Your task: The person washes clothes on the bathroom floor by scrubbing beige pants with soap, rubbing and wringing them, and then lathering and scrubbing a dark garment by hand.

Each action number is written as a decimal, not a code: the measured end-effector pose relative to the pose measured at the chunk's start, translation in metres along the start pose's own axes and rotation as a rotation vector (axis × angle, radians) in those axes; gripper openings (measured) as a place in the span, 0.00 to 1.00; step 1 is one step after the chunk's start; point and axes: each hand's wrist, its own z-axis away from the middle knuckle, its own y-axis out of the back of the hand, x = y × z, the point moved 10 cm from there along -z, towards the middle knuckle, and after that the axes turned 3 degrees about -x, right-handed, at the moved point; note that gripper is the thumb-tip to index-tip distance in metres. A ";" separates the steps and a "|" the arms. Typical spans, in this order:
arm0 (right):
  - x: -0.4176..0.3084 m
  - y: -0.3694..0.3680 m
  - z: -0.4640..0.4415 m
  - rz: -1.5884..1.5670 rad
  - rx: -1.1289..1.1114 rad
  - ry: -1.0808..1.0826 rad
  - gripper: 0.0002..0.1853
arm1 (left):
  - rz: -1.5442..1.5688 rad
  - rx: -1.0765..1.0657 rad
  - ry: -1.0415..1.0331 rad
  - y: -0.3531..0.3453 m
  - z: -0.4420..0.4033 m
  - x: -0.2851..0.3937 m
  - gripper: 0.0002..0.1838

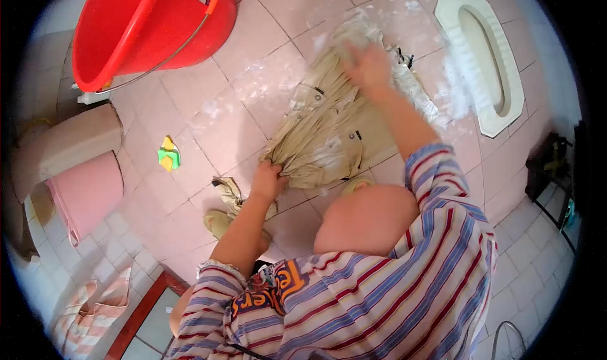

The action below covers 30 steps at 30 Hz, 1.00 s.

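Observation:
A wet khaki garment (373, 129) with snaps and dark cords lies crumpled on the pink tiled floor, white suds on parts of it. My left hand (269, 179) is closed on its near left edge, with the cloth bunched into folds. Over its far end is my right hand (368, 68), smeared by motion; whether its fingers grip anything is hidden by the blur. A loose part of khaki cloth (229, 190) lies by my left foot, below my left hand.
A large red bucket (158, 34) with a wire handle stands at the upper left. Below it are a small green and yellow object (168, 155) and a pink bin (88, 192). A white squat toilet (487, 63) is set in the floor at right. Foam (456, 85) spots the tiles.

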 end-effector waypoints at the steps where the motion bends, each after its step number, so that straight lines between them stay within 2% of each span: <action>1: -0.039 -0.004 0.021 -0.030 0.040 0.131 0.25 | 0.007 -0.036 0.023 -0.004 -0.003 -0.003 0.13; 3: -0.134 0.006 0.090 -0.236 0.095 0.602 0.26 | 0.011 -0.085 0.059 -0.008 -0.004 -0.009 0.13; 4: -0.137 0.006 0.109 -0.249 0.079 0.598 0.26 | -0.023 -0.091 0.064 -0.009 0.001 -0.010 0.13; 6: -0.150 -0.035 0.131 -0.179 -0.418 0.755 0.27 | -0.069 -0.080 0.042 -0.002 -0.008 -0.003 0.12; 8: -0.049 -0.021 0.079 0.081 0.022 0.324 0.28 | 0.031 -0.030 0.059 0.000 0.006 -0.006 0.13; 9: 0.025 -0.032 0.053 -0.123 -0.138 0.142 0.29 | 0.037 -0.043 0.065 -0.005 0.011 -0.008 0.13; 10: 0.078 0.006 0.039 -0.029 0.075 -0.108 0.29 | 0.009 -0.031 0.041 -0.005 0.008 -0.007 0.13; 13: 0.083 0.030 0.031 0.078 0.197 -0.032 0.28 | -0.006 0.010 0.008 -0.001 0.000 -0.005 0.12; 14: 0.080 0.021 0.035 0.018 0.211 -0.138 0.27 | 0.005 0.025 0.014 -0.002 0.001 -0.005 0.12; 15: 0.049 0.026 0.043 -0.019 0.173 -0.151 0.28 | 0.017 0.034 0.010 0.000 -0.001 -0.003 0.12; 16: 0.012 0.014 0.052 -0.109 0.088 -0.019 0.29 | -0.019 -0.030 0.048 -0.004 -0.005 -0.006 0.12; 17: -0.032 -0.011 0.076 -0.186 0.109 0.193 0.30 | -0.056 -0.101 0.091 -0.010 -0.004 -0.010 0.12; 18: -0.094 0.018 0.106 -0.364 0.191 0.497 0.29 | -0.050 -0.103 0.098 -0.011 -0.004 -0.011 0.12; 19: -0.106 0.019 0.127 -0.371 0.180 0.496 0.29 | -0.048 -0.098 0.104 -0.011 -0.002 -0.013 0.13; 21: -0.139 -0.015 0.161 -0.378 -0.183 0.757 0.26 | -0.054 -0.087 0.094 -0.007 -0.005 -0.008 0.13; 23: -0.021 -0.072 0.105 -0.021 -0.212 0.260 0.24 | -0.041 -0.060 0.131 -0.005 0.006 -0.008 0.13; 24: 0.050 -0.047 0.089 -0.435 -0.452 -0.241 0.21 | -0.039 -0.084 0.148 -0.009 0.015 -0.010 0.13; 25: 0.077 0.003 0.068 0.000 0.085 0.014 0.22 | -0.061 -0.119 0.129 -0.010 0.011 -0.008 0.12; 28: 0.078 0.033 0.067 0.060 0.205 0.085 0.25 | -0.054 -0.066 0.063 -0.006 -0.002 -0.007 0.12; 30: 0.075 0.015 0.069 -0.118 0.171 -0.194 0.27 | -0.008 -0.011 0.032 -0.010 -0.001 -0.008 0.13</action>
